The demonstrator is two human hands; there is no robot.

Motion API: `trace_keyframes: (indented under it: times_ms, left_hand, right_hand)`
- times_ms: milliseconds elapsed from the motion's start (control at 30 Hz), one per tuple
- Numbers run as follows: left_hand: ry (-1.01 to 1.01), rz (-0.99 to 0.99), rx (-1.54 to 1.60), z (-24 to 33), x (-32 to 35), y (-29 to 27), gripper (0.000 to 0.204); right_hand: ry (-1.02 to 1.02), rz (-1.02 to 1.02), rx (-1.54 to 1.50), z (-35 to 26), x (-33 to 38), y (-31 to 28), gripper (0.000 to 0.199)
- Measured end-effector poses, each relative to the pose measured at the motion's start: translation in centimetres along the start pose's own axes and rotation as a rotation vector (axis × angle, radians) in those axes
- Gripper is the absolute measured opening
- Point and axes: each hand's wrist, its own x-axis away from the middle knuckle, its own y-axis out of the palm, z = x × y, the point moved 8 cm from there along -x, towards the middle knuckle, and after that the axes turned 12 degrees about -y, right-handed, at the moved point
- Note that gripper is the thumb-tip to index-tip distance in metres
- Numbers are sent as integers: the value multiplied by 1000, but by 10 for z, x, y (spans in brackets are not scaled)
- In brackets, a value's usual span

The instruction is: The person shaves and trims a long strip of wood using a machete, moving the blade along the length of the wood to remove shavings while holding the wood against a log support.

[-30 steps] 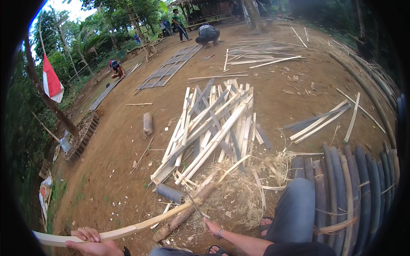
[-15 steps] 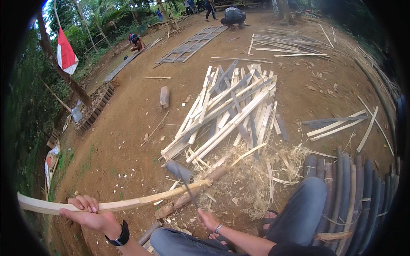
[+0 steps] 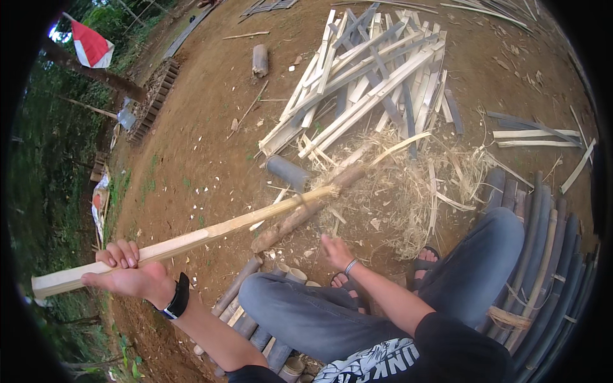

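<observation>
My left hand [image 3: 121, 265] is closed round the near end of a long pale bamboo strip [image 3: 211, 235]. The strip slopes up to the right, and its yellowish far end lies across a brown log [image 3: 287, 226] on the ground. Low in front of my knees, my right hand [image 3: 337, 253] is closed on a long knife. Its dark blade [image 3: 302, 203] is smeared by motion close to the strip's far end; its handle is hidden in my fingers. A short grey bamboo piece [image 3: 287, 172] lies just beyond the log.
Ahead is a large heap of split bamboo strips [image 3: 377, 76], with curled shavings [image 3: 408, 191] on its near side. Dark bamboo poles [image 3: 543, 274] are bundled at my right. More cut bamboo lengths [image 3: 260, 339] lie beside my left leg. A short log [image 3: 260, 60] stands farther off.
My view has tipped downward, so the scene sits higher. The blade, sharp and slanting over the strip before, is now blurred near its far end. My left hand keeps its hold.
</observation>
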Motion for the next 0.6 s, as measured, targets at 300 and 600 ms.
trace_keyframes:
  times_ms: [300,600]
  left_hand:
    - [-1,7,-43,-6,-1,-1,58]
    - [36,-29,-56,-4,1,8,56]
  right_hand:
    - [-229,142,350,3,-10,-19,66]
    - [89,129,57,44,-16,-31,71]
